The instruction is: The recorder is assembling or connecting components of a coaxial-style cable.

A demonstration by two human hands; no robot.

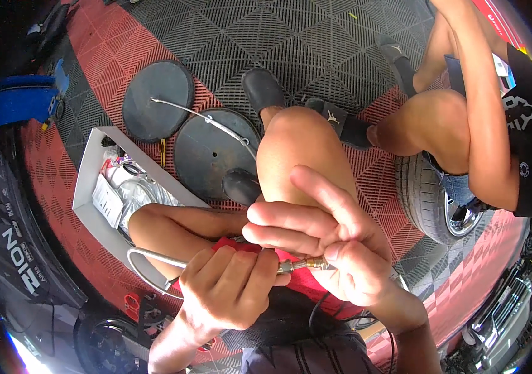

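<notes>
L hand [228, 290] fisted tight around end of braided steel hose [147, 258], just behind brass fitting [306, 264]. R hand [334, 249] pinches fitting w/ thumb + fingertip — other fingers splayed open. Work held over lap, above red cloth [297, 280]. Hose loops down-left toward white box [94, 187]. Risk, my read: small fitting, light pinch — could slip, cross-thread, or drop onto grid floor tiles [316, 43]; stiff hose may spring, twist grip.

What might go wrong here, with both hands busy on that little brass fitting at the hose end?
The brass fitting is small; pinched only by the right hand fingertips, it might slip and drop onto the grated floor. The braided hose held by the left hand loops sharply, so it may kink.
</notes>
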